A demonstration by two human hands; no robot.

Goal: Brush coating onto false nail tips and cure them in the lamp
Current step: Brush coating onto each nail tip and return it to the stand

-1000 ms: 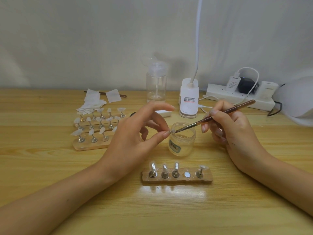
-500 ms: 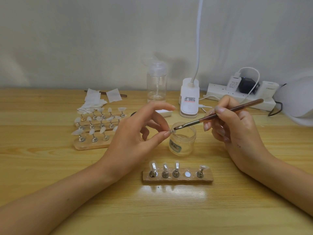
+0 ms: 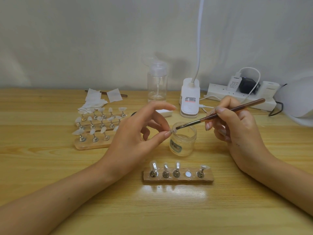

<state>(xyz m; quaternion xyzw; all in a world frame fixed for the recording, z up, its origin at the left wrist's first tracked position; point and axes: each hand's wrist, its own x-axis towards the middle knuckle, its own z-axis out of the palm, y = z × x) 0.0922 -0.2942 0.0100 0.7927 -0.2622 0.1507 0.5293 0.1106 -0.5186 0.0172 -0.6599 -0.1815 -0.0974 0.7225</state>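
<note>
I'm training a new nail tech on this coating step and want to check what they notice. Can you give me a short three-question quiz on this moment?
1. What is the left hand pinching between thumb and fingertip?
2. True or false: the bristles of the thin brown-handled brush, held in the right hand, are at that pinched item, over the open clear round jar.
3. On the near wooden holder strip, which position from the left is a bare round metal disc with no stand? A second, B fourth, C fifth.
Key: 1. A small translucent false nail tip. 2. True. 3. B.
</note>
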